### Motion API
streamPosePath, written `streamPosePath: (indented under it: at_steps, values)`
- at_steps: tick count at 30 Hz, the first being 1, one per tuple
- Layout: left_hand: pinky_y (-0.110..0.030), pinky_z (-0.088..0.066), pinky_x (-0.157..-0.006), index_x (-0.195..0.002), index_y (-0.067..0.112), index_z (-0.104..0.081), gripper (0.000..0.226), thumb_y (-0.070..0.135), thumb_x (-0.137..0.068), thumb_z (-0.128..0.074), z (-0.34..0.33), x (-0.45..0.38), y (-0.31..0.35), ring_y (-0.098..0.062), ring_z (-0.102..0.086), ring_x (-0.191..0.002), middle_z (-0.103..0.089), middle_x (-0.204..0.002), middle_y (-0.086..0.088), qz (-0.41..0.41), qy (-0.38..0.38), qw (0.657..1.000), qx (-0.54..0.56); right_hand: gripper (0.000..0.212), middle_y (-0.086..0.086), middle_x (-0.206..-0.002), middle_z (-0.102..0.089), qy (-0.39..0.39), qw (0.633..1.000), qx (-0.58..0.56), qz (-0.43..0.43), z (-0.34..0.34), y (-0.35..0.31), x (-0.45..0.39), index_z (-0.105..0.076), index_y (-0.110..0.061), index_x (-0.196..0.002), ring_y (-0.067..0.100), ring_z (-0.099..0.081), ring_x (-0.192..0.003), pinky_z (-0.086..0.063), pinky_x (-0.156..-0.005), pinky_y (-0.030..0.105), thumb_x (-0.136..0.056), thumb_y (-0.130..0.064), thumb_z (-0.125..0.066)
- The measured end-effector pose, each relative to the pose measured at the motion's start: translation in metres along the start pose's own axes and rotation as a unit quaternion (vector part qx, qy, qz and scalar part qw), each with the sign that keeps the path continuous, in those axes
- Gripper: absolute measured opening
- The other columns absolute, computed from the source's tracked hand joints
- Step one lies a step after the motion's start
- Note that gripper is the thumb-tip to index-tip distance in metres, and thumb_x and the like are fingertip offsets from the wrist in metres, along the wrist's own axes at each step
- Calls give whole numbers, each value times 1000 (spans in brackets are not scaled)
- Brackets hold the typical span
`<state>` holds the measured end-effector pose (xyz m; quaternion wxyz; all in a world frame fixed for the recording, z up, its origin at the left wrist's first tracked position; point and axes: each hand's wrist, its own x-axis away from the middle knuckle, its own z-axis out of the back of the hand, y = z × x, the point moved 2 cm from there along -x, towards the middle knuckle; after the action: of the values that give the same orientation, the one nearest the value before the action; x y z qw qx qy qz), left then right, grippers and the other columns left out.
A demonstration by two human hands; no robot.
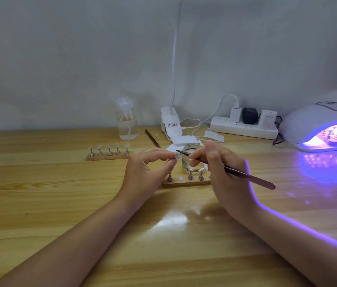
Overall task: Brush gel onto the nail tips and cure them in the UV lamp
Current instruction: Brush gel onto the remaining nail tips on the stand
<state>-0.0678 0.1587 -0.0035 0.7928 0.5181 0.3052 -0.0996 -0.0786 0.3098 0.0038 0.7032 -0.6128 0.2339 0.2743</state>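
Observation:
My left hand (150, 168) pinches a small metal stand with a pale nail tip (177, 155) on top, lifted above the table. My right hand (221, 168) grips a thin dark brush (246, 175) like a pen, its bristle end touching that nail tip. Just behind sits a small glass jar (190, 160). Under my hands lies a wooden holder strip (186, 183) with three stands and one bare white magnet spot. A second strip (109, 156) with several tipped stands lies to the left. The UV lamp (316, 127) at right glows purple, with a third strip of tips (336, 137) inside.
A clear pump bottle (127, 123) stands at the back, beside a white clip lamp base (170, 123) and a power strip (244, 127) with plugs and cables. Another thin dark stick (152, 138) lies behind the jar. The wooden table (49, 193) runs wide on the left.

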Motion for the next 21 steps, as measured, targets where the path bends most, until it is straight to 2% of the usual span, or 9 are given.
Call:
streamPosePath:
  at_steps: [4, 9, 13, 17, 21]
  values:
    - [-15, -46, -76, -84, 15, -71, 16, 3, -75, -71, -1, 0, 0, -11, -63, -79, -68, -79, 1, 3, -4, 1000, 0, 35, -7, -64, -64, -3, 1000, 0, -1, -1, 0, 0, -65, -26, -70, 6, -63, -71, -48, -70, 22, -88, -41, -38]
    - [-9, -43, -76, -86, 19, -70, 20, 2, -75, -70, 0, 0, 0, -5, -61, -79, -67, -79, 4, 6, -5, 1000, 7, 39, 0, -58, -65, 1, 999, -29, -30, 1, 1, 3, -67, -26, -62, 9, -61, -59, -41, -59, 14, -86, -43, -41]
    - [-8, -42, -75, -83, 21, -71, 19, 3, -75, -70, 0, 1, 0, -4, -61, -79, -67, -78, 6, 11, -6, 1000, 8, 43, 6, -55, -63, 19, 997, -68, -34, 3, 2, 3, -66, -18, -58, 7, -57, -49, -37, -54, 9, -90, -31, -41]
    - [-11, -44, -76, -83, 18, -72, 17, 3, -75, -71, -1, 0, -2, -7, -61, -78, -67, -78, 3, 17, -11, 1000, 5, 40, -1, -55, -63, 22, 999, -46, -17, 2, 0, -1, -66, -21, -63, 0, -54, -53, -36, -54, 8, -91, -27, -39]
    - [-11, -43, -75, -84, 16, -72, 16, 3, -75, -71, -1, 1, -3, -6, -61, -77, -66, -77, 2, 19, -15, 1000, 5, 37, -4, -61, -65, 5, 999, -20, -32, -1, 1, -2, -68, -22, -67, -1, -57, -60, -37, -56, 9, -90, -31, -41]
